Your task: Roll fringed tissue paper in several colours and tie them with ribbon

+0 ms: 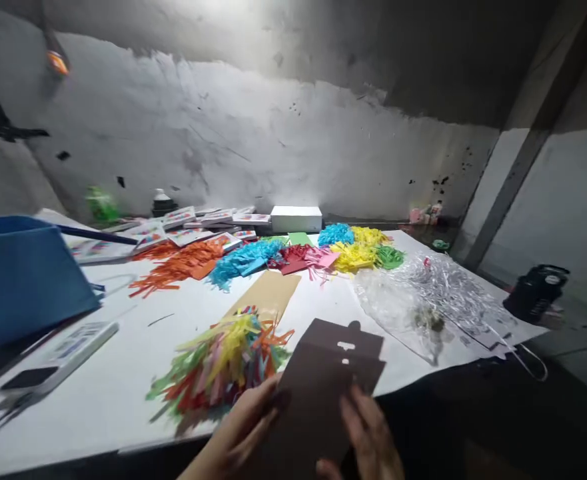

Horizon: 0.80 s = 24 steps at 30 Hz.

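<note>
Head view: both hands grip a stack of dark brown cards [323,387] at the table's near edge — left hand [238,433] closed on its left side; right hand [368,433] pinching the lower right; mixed paper shreds [218,367] lie just beside.

A blue box [20,277] fills the left edge of the frame, with a white remote-like device [60,357] lying just below it on the white table sheet [123,373]. Across the middle runs a band of shredded paper — an orange heap [178,263], a light-blue heap [246,259], red and pink scraps [306,259], a yellow heap [356,253] and a green one [390,257]. Behind them sit flat printed packets [198,223] and a white box [296,218]. At centre right lies crinkled clear plastic [423,300]; a black object [537,292] stands at the far right.
</note>
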Tool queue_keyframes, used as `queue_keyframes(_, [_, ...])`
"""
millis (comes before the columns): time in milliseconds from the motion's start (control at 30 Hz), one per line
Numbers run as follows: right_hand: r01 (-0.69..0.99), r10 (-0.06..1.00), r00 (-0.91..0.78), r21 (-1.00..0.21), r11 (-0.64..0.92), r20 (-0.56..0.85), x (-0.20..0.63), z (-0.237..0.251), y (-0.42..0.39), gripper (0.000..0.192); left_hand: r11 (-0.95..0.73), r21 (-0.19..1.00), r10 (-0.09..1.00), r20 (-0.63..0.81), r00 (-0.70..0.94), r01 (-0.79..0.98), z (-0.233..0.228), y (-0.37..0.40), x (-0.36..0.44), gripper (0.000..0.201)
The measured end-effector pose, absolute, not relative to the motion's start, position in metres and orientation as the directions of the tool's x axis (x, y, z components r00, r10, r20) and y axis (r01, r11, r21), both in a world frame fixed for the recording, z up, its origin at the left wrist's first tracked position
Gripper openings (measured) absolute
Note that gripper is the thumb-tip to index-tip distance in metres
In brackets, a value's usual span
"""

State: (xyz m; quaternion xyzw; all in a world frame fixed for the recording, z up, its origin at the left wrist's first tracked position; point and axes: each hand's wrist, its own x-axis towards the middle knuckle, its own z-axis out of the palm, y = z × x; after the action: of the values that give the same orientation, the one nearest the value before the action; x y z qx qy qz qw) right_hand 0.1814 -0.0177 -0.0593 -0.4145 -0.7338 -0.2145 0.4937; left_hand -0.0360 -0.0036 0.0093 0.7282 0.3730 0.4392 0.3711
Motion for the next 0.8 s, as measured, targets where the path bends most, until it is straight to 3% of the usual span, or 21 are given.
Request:
queue_keyframes(100, [0.763,0.31,-0.222,-0.032,0.645,0.924,0.19,-0.03,-0.003,0.053,-0.426,0.874,0.861,0.312,0.402,0.234,0.013,-0.01,-0.05,0.038])
queue_keyframes(200, [0.68,0.274,-0.316,0.016,0.733,0.908,0.188,-0.018,0.003,0.054,-0.365,0.905,0.892,0.273,0.361,0.218,0.006,-0.016,-0.049,0.038])
queue_keyframes(400, [0.638,0.333,-0.379,-0.017,0.769,0.863,0.181,-0.023,-0.008,0.06,-0.315,0.942,0.917,0.271,0.292,0.118,-0.013,-0.02,-0.047,0.04])
queue_keyframes(700, [0.649,0.393,-0.377,-0.064,0.758,0.839,0.182,-0.024,0.007,0.041,-0.324,0.93,0.877,0.228,0.423,0.172,-0.025,-0.016,-0.052,0.037])
queue_keyframes(800, [0.62,0.441,-0.333,-0.159,0.768,0.833,0.184,-0.02,0.002,0.035,-0.316,0.93,0.874,0.208,0.44,0.186,-0.028,-0.014,-0.055,0.038])
